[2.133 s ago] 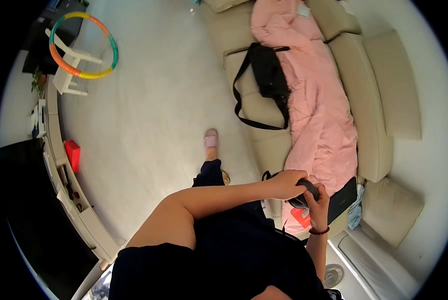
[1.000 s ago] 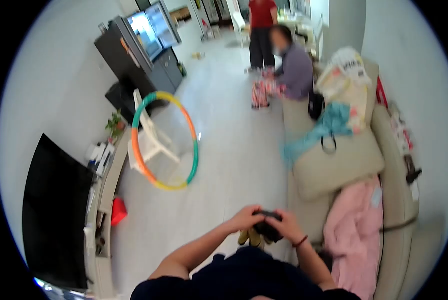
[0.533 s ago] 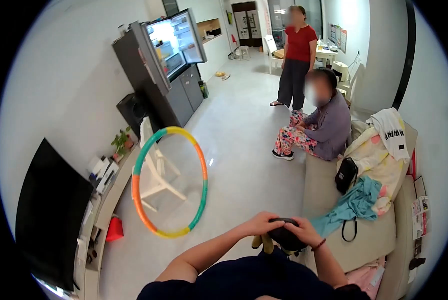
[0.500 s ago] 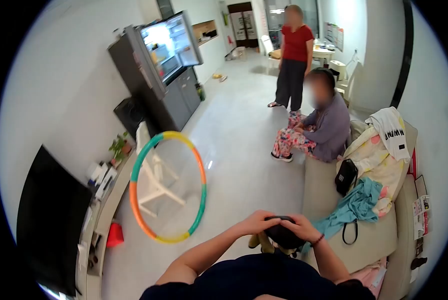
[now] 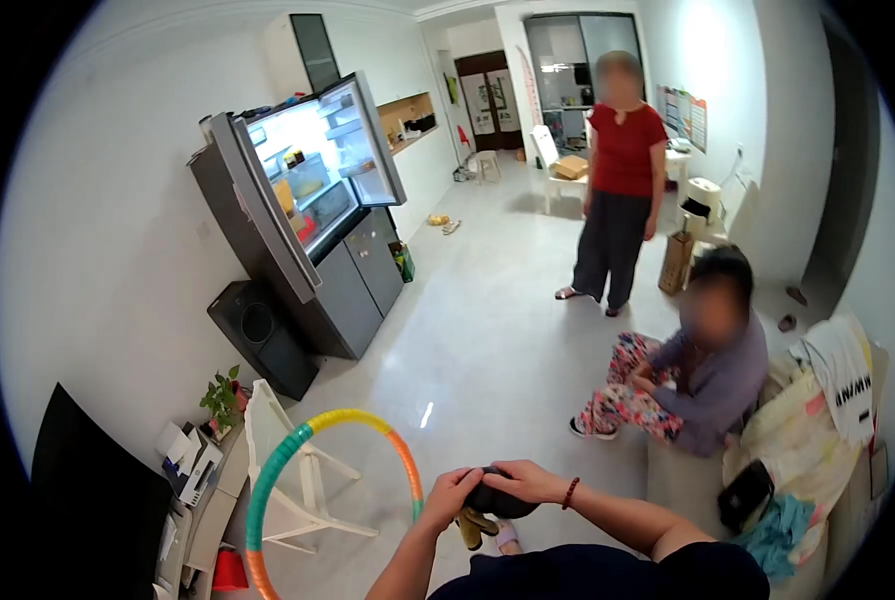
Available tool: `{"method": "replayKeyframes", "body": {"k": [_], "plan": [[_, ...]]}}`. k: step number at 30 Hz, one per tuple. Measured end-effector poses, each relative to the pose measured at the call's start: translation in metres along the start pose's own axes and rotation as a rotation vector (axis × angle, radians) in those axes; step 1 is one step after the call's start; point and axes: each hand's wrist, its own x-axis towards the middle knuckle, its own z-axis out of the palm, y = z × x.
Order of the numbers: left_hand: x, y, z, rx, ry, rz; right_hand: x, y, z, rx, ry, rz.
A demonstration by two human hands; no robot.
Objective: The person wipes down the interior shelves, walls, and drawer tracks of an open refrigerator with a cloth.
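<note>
Both of my hands are closed on a dark, rounded object (image 5: 508,502) in front of my body; its kind is hard to make out. My left hand (image 5: 450,497) grips its left side, and my right hand (image 5: 530,482), with a red bead bracelet at the wrist, grips its top right. Just below hangs an olive-yellow piece (image 5: 476,530), partly hidden; whether it belongs to the dark object I cannot tell. To the left of my hands a hula hoop (image 5: 278,468) in green, yellow and orange stands upright by a white chair (image 5: 265,430).
A person in a red top (image 5: 623,150) stands ahead; another in a purple jacket (image 5: 733,390) sits on the sofa (image 5: 673,490), which holds clothes and a black bag (image 5: 746,494). To the left are an open fridge (image 5: 353,290), a speaker (image 5: 258,330) and a TV (image 5: 88,490).
My view has tilted up and shifted, so the room sits lower in it. My hands, still on the dark object, appear farther left, nearer the hoop. Both people keep their places.
</note>
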Motion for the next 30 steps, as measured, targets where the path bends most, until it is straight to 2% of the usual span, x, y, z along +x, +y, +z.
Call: {"method": "replayKeyframes", "body": {"k": [1, 2, 5, 7, 8, 11, 13, 14, 16, 18, 20, 21, 24, 28, 30], "plan": [[0.042, -0.013, -0.02, -0.022, 0.0, 0.014, 0.029, 0.006, -0.012, -0.085, 0.037, -0.028], [0.073, -0.002, -0.033, -0.001, -0.04, 0.067, 0.05, -0.001, -0.029, 0.036, 0.041, -0.012], [0.148, 0.049, -0.068, -0.021, -0.111, 0.067, 0.125, 0.002, -0.079, 0.136, 0.041, 0.077], [0.191, 0.063, -0.084, -0.004, -0.168, 0.067, 0.157, 0.005, -0.1, 0.254, 0.052, 0.094], [0.213, 0.067, -0.094, 0.006, -0.179, 0.045, 0.177, 0.008, -0.111, 0.358, 0.017, 0.168], [0.293, 0.087, -0.139, 0.022, -0.144, 0.055, 0.262, 0.041, -0.14, 0.303, -0.001, 0.058], [0.344, 0.106, -0.159, 0.061, -0.129, 0.079, 0.31, 0.06, -0.166, 0.288, -0.036, 0.046], [0.376, 0.111, -0.172, 0.069, -0.15, 0.073, 0.337, 0.064, -0.187, 0.3, -0.1, 0.122], [0.429, 0.125, -0.198, 0.013, -0.202, 0.083, 0.395, 0.088, -0.216, 0.414, -0.116, 0.07], [0.478, 0.155, -0.232, 0.121, -0.22, 0.078, 0.457, 0.101, -0.257, 0.384, -0.124, 0.095], [0.514, 0.169, -0.269, 0.251, -0.224, 0.06, 0.518, 0.092, -0.291, 0.496, -0.122, 0.092], [0.532, 0.169, -0.286, 0.378, -0.172, 0.194, 0.552, 0.091, -0.304, 0.47, -0.141, 0.081], [0.583, 0.184, -0.341, 0.793, 0.013, 0.048, 0.65, 0.087, -0.326, 0.487, -0.204, 0.036], [0.647, 0.203, -0.417, 0.723, 0.256, -0.021, 0.778, 0.091, -0.345, 0.665, -0.253, 0.009], [0.702, 0.162, -0.479, 0.473, 0.347, 0.078, 0.841, 0.096, -0.351, 0.706, -0.179, 0.013]]}}
